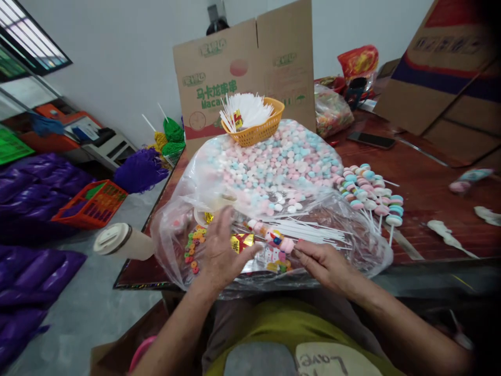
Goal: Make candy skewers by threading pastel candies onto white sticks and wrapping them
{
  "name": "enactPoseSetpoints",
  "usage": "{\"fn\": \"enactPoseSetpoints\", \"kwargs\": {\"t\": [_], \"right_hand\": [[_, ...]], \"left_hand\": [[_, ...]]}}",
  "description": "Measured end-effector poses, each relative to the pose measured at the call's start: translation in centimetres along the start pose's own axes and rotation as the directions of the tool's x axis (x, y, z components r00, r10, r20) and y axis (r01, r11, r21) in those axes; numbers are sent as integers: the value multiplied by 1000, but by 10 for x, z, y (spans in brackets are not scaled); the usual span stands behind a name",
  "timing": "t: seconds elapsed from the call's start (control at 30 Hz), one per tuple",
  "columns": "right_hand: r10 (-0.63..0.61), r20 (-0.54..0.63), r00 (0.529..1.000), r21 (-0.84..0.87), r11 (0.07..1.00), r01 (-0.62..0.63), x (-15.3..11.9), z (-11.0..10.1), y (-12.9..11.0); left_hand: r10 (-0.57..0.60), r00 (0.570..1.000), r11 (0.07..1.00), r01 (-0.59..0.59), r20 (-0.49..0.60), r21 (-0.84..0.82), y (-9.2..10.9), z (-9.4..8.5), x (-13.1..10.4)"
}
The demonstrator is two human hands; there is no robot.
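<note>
My right hand [323, 263] pinches the near end of a candy skewer [274, 237] threaded with pink pieces and colourful bits. To its left, my left hand [221, 250] is spread with fingers apart, somewhat blurred, over the clear plastic bag [172, 235]. Under and beside it lie small ring candies [191, 248] and gold-and-red wrappers [242, 242]. White sticks [309, 230] lie beyond the skewer. Behind them is a large heap of pink, blue and white candies [270, 162] in the bag.
A yellow basket of white sticks [258, 130] sits on the heap before a cardboard box [242, 68]. Finished skewers [371, 196] are piled at right, near a phone [371, 140]. A lidded cup [123, 241] stands at the left edge.
</note>
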State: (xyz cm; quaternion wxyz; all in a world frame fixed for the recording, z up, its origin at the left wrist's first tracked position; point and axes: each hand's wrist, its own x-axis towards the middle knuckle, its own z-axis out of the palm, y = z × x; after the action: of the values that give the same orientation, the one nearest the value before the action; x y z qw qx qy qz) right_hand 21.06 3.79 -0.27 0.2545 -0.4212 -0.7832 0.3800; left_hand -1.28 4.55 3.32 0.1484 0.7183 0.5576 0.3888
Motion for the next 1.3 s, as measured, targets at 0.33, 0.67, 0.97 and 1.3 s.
{"fn": "enactPoseSetpoints", "kwargs": {"t": [0.33, 0.67, 0.97, 1.3], "right_hand": [[-274, 204, 940, -714, 614, 335, -15, -29, -27], [-290, 276, 916, -600, 693, 400, -9, -34, -6], [-349, 188, 918, -615, 687, 387, -15, -58, -11], [-643, -21, 765, -735, 529, 425, -36, -39, -1]], "left_hand": [[-4, 381, 995, -93, 924, 42, 29, 3, 35], [62, 616, 973, 138, 786, -185, 22, 29, 7], [34, 771, 986, 76, 636, -146, 22, 19, 7], [168, 746, 962, 19, 644, -273, 40, -9, 16]]}}
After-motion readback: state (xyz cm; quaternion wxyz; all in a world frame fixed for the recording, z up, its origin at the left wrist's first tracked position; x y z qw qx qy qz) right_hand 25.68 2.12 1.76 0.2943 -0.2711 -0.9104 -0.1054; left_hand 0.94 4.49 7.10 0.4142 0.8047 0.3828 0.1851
